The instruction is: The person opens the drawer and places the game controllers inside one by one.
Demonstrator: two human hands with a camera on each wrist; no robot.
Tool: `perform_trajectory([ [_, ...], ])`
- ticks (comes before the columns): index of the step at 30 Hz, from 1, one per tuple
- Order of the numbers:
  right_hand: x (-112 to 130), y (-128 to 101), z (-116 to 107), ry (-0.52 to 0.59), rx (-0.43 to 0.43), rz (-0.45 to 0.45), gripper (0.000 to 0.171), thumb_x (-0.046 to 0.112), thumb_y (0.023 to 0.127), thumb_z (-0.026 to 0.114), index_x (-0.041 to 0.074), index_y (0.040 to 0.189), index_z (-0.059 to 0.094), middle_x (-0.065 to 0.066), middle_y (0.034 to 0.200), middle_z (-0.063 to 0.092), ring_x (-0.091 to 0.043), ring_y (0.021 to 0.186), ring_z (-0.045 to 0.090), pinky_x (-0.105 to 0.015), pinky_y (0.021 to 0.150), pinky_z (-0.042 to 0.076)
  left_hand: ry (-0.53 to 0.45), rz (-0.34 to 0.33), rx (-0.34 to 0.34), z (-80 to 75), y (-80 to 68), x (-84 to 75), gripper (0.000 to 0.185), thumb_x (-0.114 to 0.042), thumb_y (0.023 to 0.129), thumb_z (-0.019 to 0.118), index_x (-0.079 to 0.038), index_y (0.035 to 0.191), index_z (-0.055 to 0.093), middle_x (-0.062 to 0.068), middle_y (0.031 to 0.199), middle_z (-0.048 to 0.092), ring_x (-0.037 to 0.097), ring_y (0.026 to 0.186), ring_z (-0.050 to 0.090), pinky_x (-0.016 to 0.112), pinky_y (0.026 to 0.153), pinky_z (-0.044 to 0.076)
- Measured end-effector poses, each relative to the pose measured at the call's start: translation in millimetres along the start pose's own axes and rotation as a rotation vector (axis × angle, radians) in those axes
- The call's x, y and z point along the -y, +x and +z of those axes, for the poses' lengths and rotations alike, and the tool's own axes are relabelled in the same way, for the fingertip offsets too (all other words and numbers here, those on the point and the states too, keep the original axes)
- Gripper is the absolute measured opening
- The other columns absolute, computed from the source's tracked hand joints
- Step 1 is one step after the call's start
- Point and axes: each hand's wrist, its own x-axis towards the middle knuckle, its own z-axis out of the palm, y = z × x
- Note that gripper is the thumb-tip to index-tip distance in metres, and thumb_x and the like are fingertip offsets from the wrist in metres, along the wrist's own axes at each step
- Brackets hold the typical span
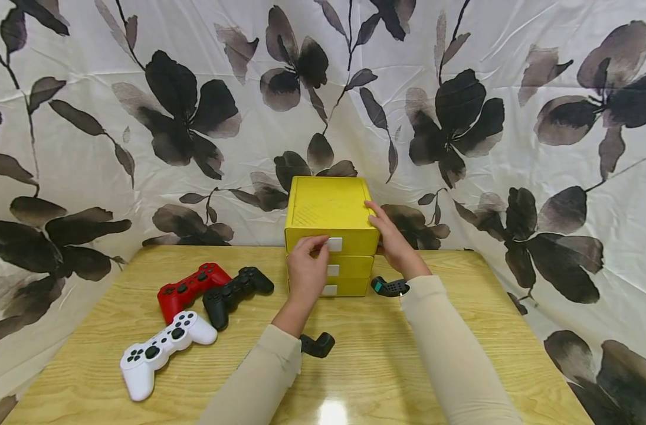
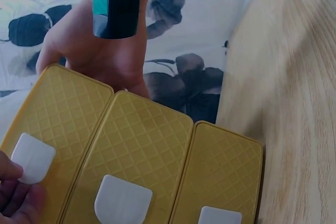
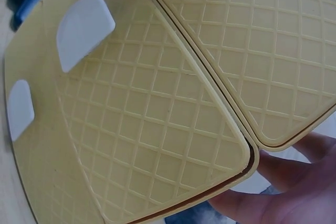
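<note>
A yellow three-drawer box (image 1: 330,203) stands against the backdrop, its drawers stacked and pushed in. Each drawer front has a waffle-like pattern and a white handle. My left hand (image 1: 308,265) is at the top drawer's handle (image 1: 334,244), thumb and curled fingers pinching its left edge, as the left wrist view shows at the handle (image 2: 34,158). The middle handle (image 2: 123,200) and bottom handle (image 2: 220,216) are untouched. My right hand (image 1: 397,242) rests along the box's right side, extended fingers at the top edge; in the right wrist view the fingers (image 3: 283,174) reach behind the front corner.
Left on the wooden table (image 1: 354,366) lie a red game controller (image 1: 187,286), a black one (image 1: 236,293) and a white one (image 1: 166,348), close together. A flower-patterned cloth (image 1: 323,118) hangs behind the box. Black wrist cameras (image 1: 318,345) stick out from both wrists.
</note>
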Motion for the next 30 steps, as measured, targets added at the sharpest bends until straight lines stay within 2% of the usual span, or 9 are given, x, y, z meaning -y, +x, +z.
perform_trajectory([
  [3, 0.9, -1.7, 0.7, -0.012, 0.002, -0.008, 0.054, 0.046, 0.101, 0.033, 0.039, 0.152, 0.019, -0.015, 0.16, 0.011, -0.041, 0.132, 0.037, -0.063, 0.105, 0.036, 0.008, -0.009, -0.004, 0.5, 0.9, -0.1, 0.013, -0.005, 0.087, 0.067, -0.003, 0.097, 0.076, 0.01, 0.093, 0.069, 0.022, 0.084, 0.067, 0.033, 0.075, 0.058],
  [11, -1.1, 2.0, -0.2, 0.011, -0.003, 0.028, 0.051, 0.041, 0.103, 0.03, 0.04, 0.152, 0.017, -0.008, 0.161, 0.011, -0.041, 0.135, 0.035, -0.064, 0.108, 0.032, 0.017, -0.033, -0.01, 0.6, 2.0, -1.5, 0.011, -0.006, 0.088, 0.068, -0.004, 0.094, 0.077, 0.009, 0.092, 0.071, 0.021, 0.081, 0.067, 0.033, 0.073, 0.058],
  [30, 0.3, 1.7, -1.6, -0.021, 0.005, 0.021, 0.051, 0.041, 0.103, 0.029, 0.038, 0.152, 0.017, -0.01, 0.16, 0.013, -0.041, 0.136, 0.036, -0.065, 0.107, 0.033, 0.044, -0.044, 0.013, -4.3, -2.0, -5.3, 0.011, -0.008, 0.089, 0.068, -0.006, 0.095, 0.077, 0.008, 0.093, 0.071, 0.02, 0.081, 0.066, 0.033, 0.072, 0.057],
])
